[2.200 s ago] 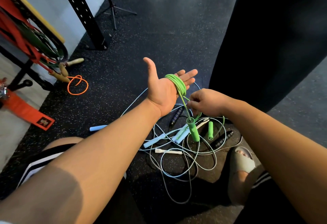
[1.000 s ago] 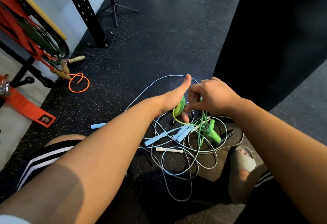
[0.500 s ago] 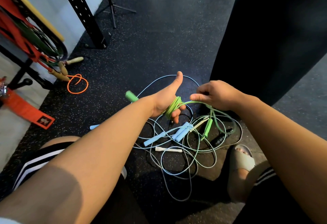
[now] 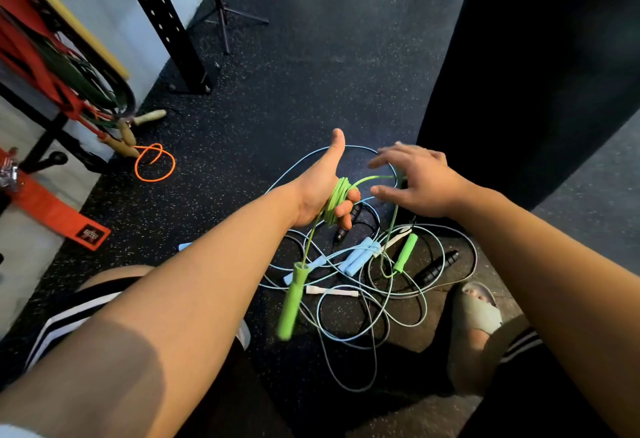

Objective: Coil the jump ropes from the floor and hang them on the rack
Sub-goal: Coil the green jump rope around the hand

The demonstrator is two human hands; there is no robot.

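Observation:
A green jump rope (image 4: 335, 199) is wound in several turns around my left hand (image 4: 320, 185), whose thumb points up and whose fingers curl over the coil. One green handle (image 4: 291, 300) dangles below that hand; the other green handle (image 4: 406, 252) lies in the pile. A green strand runs from the coil to my right hand (image 4: 415, 179), whose fingers are spread; whether it holds the strand I cannot tell. Under both hands lies a tangle of light blue rope (image 4: 360, 257), white handles and black handles (image 4: 437, 266) on the dark floor.
At the left a rack (image 4: 52, 56) carries red and green bands. Wooden handles (image 4: 145, 118) and an orange rope loop (image 4: 154, 162) lie near its foot. A black perforated post (image 4: 162, 18) and a thin stand (image 4: 221, 11) rise behind. My sandalled foot (image 4: 474, 320) rests at lower right.
My right hand has opened its fingers and swung up beside the coil. The green handle that was behind my left forearm now hangs below my left hand.

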